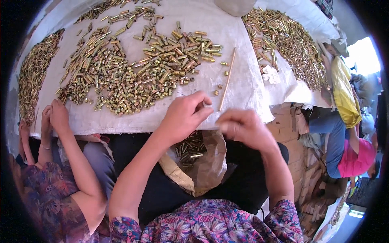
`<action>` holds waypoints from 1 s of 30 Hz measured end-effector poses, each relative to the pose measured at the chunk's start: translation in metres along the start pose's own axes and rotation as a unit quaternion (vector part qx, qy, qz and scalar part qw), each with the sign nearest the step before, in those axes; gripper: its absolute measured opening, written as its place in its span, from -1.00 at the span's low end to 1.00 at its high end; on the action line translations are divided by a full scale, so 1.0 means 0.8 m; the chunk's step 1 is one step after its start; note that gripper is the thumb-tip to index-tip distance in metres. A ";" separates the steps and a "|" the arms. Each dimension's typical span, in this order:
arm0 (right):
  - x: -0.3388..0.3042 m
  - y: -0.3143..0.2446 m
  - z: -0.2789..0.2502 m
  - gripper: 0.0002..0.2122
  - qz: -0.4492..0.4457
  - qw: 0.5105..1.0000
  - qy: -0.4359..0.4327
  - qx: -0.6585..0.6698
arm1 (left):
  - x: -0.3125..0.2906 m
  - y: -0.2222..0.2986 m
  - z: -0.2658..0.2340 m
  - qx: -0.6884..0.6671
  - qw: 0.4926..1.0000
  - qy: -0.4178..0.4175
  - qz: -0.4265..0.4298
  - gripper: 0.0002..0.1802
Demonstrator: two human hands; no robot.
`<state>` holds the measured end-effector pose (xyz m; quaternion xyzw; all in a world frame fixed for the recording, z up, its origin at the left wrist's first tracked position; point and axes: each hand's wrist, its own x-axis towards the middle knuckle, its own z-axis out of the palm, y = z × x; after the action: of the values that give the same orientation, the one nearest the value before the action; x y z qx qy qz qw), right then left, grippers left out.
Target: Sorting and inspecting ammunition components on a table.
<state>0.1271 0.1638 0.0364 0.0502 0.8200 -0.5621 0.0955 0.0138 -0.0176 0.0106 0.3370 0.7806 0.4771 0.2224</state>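
My left hand (pixel 187 115) is above the table's front edge, its fingers curled in and thumb against them; anything held there is too small to make out. Close by on the right, my right hand (pixel 247 128) is bent inward, its fingertips smeared by motion. Below both hands an open bag (pixel 216 162) sits on my lap, with brass-coloured metal tubes (pixel 188 149) inside. Before me on the white cloth (pixel 227 32) lie a heap of short brass-coloured metal sleeves (pixel 129 83) and longer tubes (pixel 174 48). A few loose sleeves (pixel 216 92) lie beside a thin wooden stick (pixel 227 79).
More metal pieces are heaped at the far left (pixel 38 77) and far right (pixel 289 44). Near the right heap is a crumpled white scrap (pixel 270 75). A co-worker's hands (pixel 56 115) work at my left; a person in pink (pixel 356 158) sits at the right.
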 end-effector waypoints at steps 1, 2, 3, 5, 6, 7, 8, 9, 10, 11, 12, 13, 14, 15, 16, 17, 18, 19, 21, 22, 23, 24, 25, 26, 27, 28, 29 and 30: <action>0.019 0.004 -0.010 -0.88 -0.064 0.996 0.057 -0.022 | 0.009 -0.005 0.008 0.002 1.000 0.002 0.000 -0.75; 0.040 -0.001 -0.019 -0.90 -0.045 0.991 0.110 -0.060 | 0.016 -0.009 0.016 0.089 0.993 0.060 0.057 -0.75; 0.063 0.011 -0.032 -0.89 -0.065 0.983 0.150 -0.089 | 0.028 -0.009 0.028 0.169 0.972 0.113 0.119 -0.74; 0.107 0.008 -0.041 -0.90 -0.080 0.969 0.196 -0.130 | 0.043 -0.006 0.040 0.211 0.966 0.111 0.095 -0.76; 0.127 0.017 -0.050 -0.89 -0.098 0.955 0.212 -0.181 | 0.050 -0.004 0.048 0.237 0.959 0.116 0.103 -0.77; 0.144 0.023 -0.052 -0.88 -0.118 0.939 0.226 -0.229 | 0.053 -0.002 0.050 0.264 0.951 0.122 0.108 -0.78; 0.160 0.028 -0.053 -0.88 -0.118 0.940 0.226 -0.228 | 0.055 -0.003 0.051 0.265 0.950 0.122 0.108 -0.78; 0.174 0.031 -0.051 -0.86 -0.151 0.911 0.233 -0.304 | 0.058 -0.004 0.050 0.274 0.948 0.121 0.108 -0.79; 0.184 0.034 -0.051 -0.85 -0.181 0.876 0.239 -0.379 | 0.060 -0.006 0.050 0.282 0.945 0.121 0.109 -0.79; 0.190 0.039 -0.053 -0.85 -0.181 0.876 0.239 -0.379 | 0.061 -0.008 0.050 0.282 0.946 0.120 0.109 -0.79; 0.195 0.040 -0.052 -0.84 -0.175 0.875 0.227 -0.390 | 0.061 -0.010 0.049 0.280 0.945 0.124 0.114 -0.80; 0.198 0.041 -0.051 -0.83 -0.169 0.874 0.216 -0.401 | 0.061 -0.012 0.048 0.277 0.945 0.128 0.120 -0.82; 0.199 0.043 -0.051 -0.83 -0.169 0.874 0.215 -0.401 | 0.061 -0.013 0.048 0.277 0.945 0.129 0.119 -0.82; 0.198 0.041 -0.050 -0.85 -0.172 0.873 0.210 -0.404 | 0.061 -0.012 0.047 0.278 0.946 0.126 0.110 -0.83; 0.197 0.039 -0.050 -0.87 -0.175 0.872 0.206 -0.407 | 0.061 -0.011 0.046 0.279 0.947 0.123 0.102 -0.85; 0.190 0.038 -0.051 -0.87 -0.175 0.872 0.205 -0.408 | 0.061 -0.008 0.046 0.278 0.947 0.123 0.102 -0.85; 0.177 0.026 -0.046 -0.87 -0.162 0.877 0.208 -0.402 | 0.060 -0.006 0.043 0.279 0.947 0.120 0.104 -0.84; 0.163 0.018 -0.044 -0.86 -0.148 0.881 0.211 -0.396 | 0.059 -0.004 0.042 0.279 0.947 0.115 0.108 -0.84; 0.143 0.014 -0.043 -0.87 -0.121 0.917 0.203 -0.320 | 0.064 -0.001 0.041 0.289 0.946 0.101 0.104 -0.83; 0.134 0.014 -0.043 -0.87 -0.093 0.946 0.194 -0.242 | 0.066 0.000 0.041 0.300 0.945 0.086 0.100 -0.83; 0.125 0.020 -0.042 -0.87 -0.092 0.946 0.193 -0.241 | 0.067 -0.002 0.040 0.300 0.945 0.085 0.100 -0.83; 0.115 0.024 -0.041 -0.86 -0.088 0.962 0.196 -0.170 | 0.068 -0.004 0.038 0.303 0.944 0.079 0.105 -0.83; 0.105 0.028 -0.038 -0.85 -0.084 0.972 0.198 -0.097 | 0.067 -0.006 0.036 0.306 0.943 0.073 0.111 -0.83; 0.092 0.029 -0.036 -0.85 -0.083 0.972 0.200 -0.096 | 0.065 -0.009 0.035 0.306 0.943 0.071 0.112 -0.83; 0.079 0.018 -0.033 -0.86 -0.055 0.980 0.190 -0.032 | 0.059 -0.008 0.030 0.282 0.949 0.086 0.114 -0.83; 0.067 0.016 -0.031 -0.86 -0.026 0.983 0.181 0.032 | 0.056 -0.008 0.028 0.257 0.954 0.099 0.118 -0.84; 0.058 0.019 -0.028 -0.86 -0.024 0.982 0.184 0.033 | 0.051 -0.008 0.025 0.256 0.955 0.095 0.119 -0.84; 0.050 0.022 -0.027 -0.86 -0.023 0.984 0.166 0.065 | 0.046 -0.009 0.020 0.204 0.969 0.095 0.103 -0.84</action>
<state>0.0892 0.1891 0.0189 0.1298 0.7873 -0.5999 -0.0588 -0.0025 0.0164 -0.0035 0.4068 0.8401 0.3580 0.0238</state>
